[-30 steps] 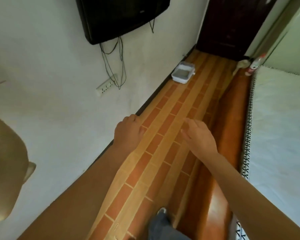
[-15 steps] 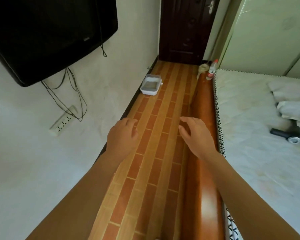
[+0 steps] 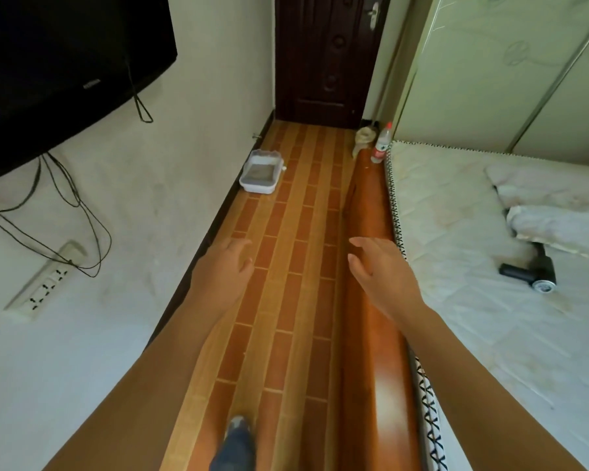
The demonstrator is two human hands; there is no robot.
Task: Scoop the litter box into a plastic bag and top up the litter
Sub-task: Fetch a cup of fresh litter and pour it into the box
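Observation:
A white litter box (image 3: 261,172) with grey litter in it stands on the floor against the left wall, well ahead of me. A beige bag (image 3: 364,139) sits on the floor at the far end beside the bed. My left hand (image 3: 225,266) is stretched out in front over the floor, fingers relaxed, holding nothing. My right hand (image 3: 380,271) reaches forward above the bed's wooden side rail, fingers straight, also holding nothing. Both hands are far short of the litter box.
A narrow strip of brick-patterned floor (image 3: 296,253) runs between the left wall and a bed (image 3: 490,266) with a wooden rail (image 3: 371,212). A dark door (image 3: 323,56) closes the far end. A plastic bottle (image 3: 381,144) stands by the bed corner. A TV (image 3: 48,69) hangs on the left wall.
The view has swung right and up, bringing the door and bed into sight. Both hands have spread slightly apart. The litter box appears closer.

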